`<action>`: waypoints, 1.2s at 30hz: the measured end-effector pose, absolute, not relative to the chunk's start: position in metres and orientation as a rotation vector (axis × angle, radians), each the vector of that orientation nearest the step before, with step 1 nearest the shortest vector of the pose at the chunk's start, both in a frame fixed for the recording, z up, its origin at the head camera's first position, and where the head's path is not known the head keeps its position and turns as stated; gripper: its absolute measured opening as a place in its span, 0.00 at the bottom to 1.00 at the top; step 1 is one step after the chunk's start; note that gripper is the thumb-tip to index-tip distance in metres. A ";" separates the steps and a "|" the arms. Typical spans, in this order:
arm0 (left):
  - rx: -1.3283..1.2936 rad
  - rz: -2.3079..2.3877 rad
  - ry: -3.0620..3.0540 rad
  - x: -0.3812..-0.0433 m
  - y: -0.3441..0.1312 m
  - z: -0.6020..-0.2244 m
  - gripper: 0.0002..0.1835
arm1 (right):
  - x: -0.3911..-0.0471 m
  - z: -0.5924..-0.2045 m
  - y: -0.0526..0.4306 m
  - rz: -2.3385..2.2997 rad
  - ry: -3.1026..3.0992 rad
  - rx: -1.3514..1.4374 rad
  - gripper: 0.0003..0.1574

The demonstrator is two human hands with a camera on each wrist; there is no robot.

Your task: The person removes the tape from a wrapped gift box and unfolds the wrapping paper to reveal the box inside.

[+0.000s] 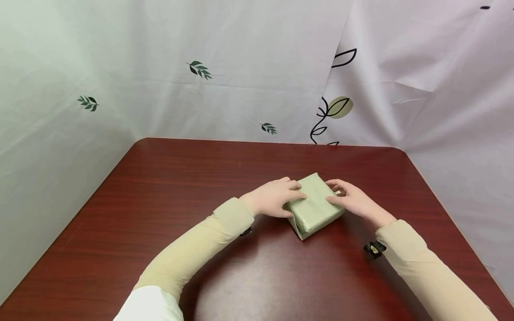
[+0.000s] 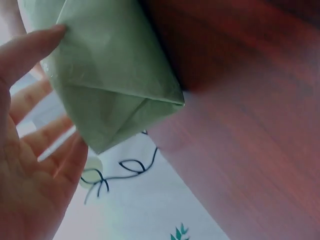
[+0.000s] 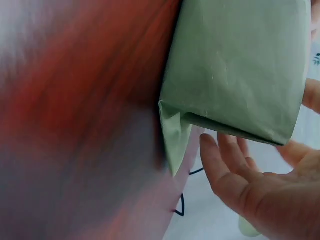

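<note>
A package wrapped in pale green paper [image 1: 315, 203] sits at an angle on the table, between the two hands. My left hand [image 1: 275, 197] rests on its left end with spread fingers over the top edge; in the left wrist view the thumb [image 2: 47, 42] touches the wrapping near a folded triangular end. At the opposite end is my right hand [image 1: 355, 200], thumb on the upper face and loosely bent fingers [image 3: 227, 172] by the end. A paper flap [image 3: 175, 142] sticks out there in the right wrist view. Whether those fingers touch the flap is unclear.
The reddish-brown wooden table [image 1: 172, 178] has rounded far corners. White cloth [image 1: 241, 40] with leaf prints hangs behind it and along both sides. Each wrist carries a small black device, such as the right one [image 1: 374, 249].
</note>
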State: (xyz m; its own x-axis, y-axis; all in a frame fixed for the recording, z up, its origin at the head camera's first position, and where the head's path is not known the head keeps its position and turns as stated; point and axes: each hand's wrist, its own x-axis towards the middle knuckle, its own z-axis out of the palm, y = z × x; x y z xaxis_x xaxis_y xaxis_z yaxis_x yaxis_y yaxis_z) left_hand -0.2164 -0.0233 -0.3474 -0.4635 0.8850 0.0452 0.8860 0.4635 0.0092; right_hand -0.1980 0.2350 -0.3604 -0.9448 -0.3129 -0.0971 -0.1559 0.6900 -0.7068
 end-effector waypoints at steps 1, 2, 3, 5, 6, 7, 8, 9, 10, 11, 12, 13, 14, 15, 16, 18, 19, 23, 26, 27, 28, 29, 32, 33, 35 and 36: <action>-1.582 -0.023 -2.642 -0.214 -0.022 -0.349 0.28 | -0.200 -0.360 0.235 -1.079 2.695 -0.393 0.32; -1.552 0.001 -2.632 -0.212 -0.020 -0.350 0.28 | -0.202 -0.359 0.235 -1.063 2.696 -0.409 0.32; -1.520 0.025 -2.628 -0.209 -0.018 -0.351 0.28 | -0.204 -0.359 0.235 -1.046 2.699 -0.419 0.32; -1.457 0.062 -2.620 -0.204 -0.013 -0.351 0.27 | -0.206 -0.357 0.235 -1.014 2.705 -0.434 0.32; -1.425 0.079 -2.622 -0.201 -0.011 -0.352 0.26 | -0.208 -0.356 0.235 -1.005 2.705 -0.441 0.32; -1.394 0.095 -2.626 -0.199 -0.008 -0.352 0.26 | -0.209 -0.356 0.234 -1.002 2.705 -0.445 0.32; -1.364 0.109 -2.629 -0.196 -0.006 -0.353 0.25 | -0.210 -0.355 0.234 -0.999 2.704 -0.449 0.32; -1.335 0.125 -2.635 -0.194 -0.003 -0.353 0.25 | -0.211 -0.355 0.233 -0.997 2.705 -0.447 0.32; -1.306 0.134 -2.642 -0.192 -0.001 -0.353 0.25 | -0.212 -0.355 0.233 -0.994 2.709 -0.450 0.32; -1.279 0.143 -2.652 -0.189 0.002 -0.354 0.25 | -0.214 -0.355 0.232 -0.993 2.712 -0.447 0.32; -1.255 0.157 -2.662 -0.187 0.004 -0.354 0.25 | -0.215 -0.355 0.232 -0.992 2.713 -0.451 0.32; -1.231 0.168 -2.667 -0.185 0.006 -0.354 0.26 | -0.216 -0.356 0.232 -0.994 2.714 -0.453 0.32; -1.208 0.180 -2.669 -0.182 0.009 -0.354 0.26 | -0.217 -0.356 0.232 -0.995 2.713 -0.459 0.32; -1.186 0.194 -2.667 -0.180 0.011 -0.353 0.26 | -0.219 -0.356 0.232 -0.996 2.716 -0.464 0.31; -1.161 0.207 -2.667 -0.177 0.014 -0.353 0.27 | -0.220 -0.357 0.232 -0.996 2.717 -0.477 0.31; -1.106 0.237 -2.671 -0.173 0.020 -0.352 0.28 | -0.224 -0.357 0.231 -1.001 2.719 -0.507 0.30; -1.077 0.249 -2.676 -0.171 0.023 -0.352 0.28 | -0.225 -0.356 0.231 -1.001 2.720 -0.522 0.29; -0.997 0.277 -2.712 -0.165 0.034 -0.352 0.30 | -0.232 -0.354 0.231 -0.997 2.696 -0.568 0.30; -0.995 0.274 -2.754 -0.165 0.037 -0.350 0.31 | -0.235 -0.353 0.231 -0.987 2.648 -0.562 0.33; -1.000 0.256 -2.773 -0.167 0.037 -0.349 0.32 | -0.236 -0.353 0.231 -0.985 2.630 -0.555 0.34; -1.004 0.231 -2.795 -0.169 0.037 -0.348 0.32 | -0.237 -0.352 0.232 -0.980 2.614 -0.550 0.35; -1.012 0.203 -2.817 -0.171 0.036 -0.347 0.33 | -0.238 -0.352 0.232 -0.975 2.599 -0.549 0.35; -1.042 0.077 -2.854 -0.182 0.034 -0.343 0.35 | -0.240 -0.352 0.235 -0.982 2.566 -0.558 0.36; -1.062 0.047 -2.859 -0.186 0.033 -0.343 0.37 | -0.241 -0.352 0.235 -0.985 2.561 -0.565 0.36; -1.121 0.018 -2.856 -0.194 0.033 -0.344 0.42 | -0.242 -0.353 0.237 -1.003 2.543 -0.580 0.36; -1.155 0.012 -2.850 -0.198 0.033 -0.346 0.46 | -0.243 -0.353 0.237 -1.008 2.537 -0.588 0.36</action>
State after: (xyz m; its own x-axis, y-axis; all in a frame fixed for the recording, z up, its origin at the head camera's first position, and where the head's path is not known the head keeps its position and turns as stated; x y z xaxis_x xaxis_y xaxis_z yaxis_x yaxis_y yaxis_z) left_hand -0.1978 0.0330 -0.3460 -0.7159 0.6958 0.0583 0.6953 0.7180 -0.0318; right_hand -0.2428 0.2371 -0.3528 -0.8536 -0.4947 -0.1635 -0.2475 0.6612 -0.7082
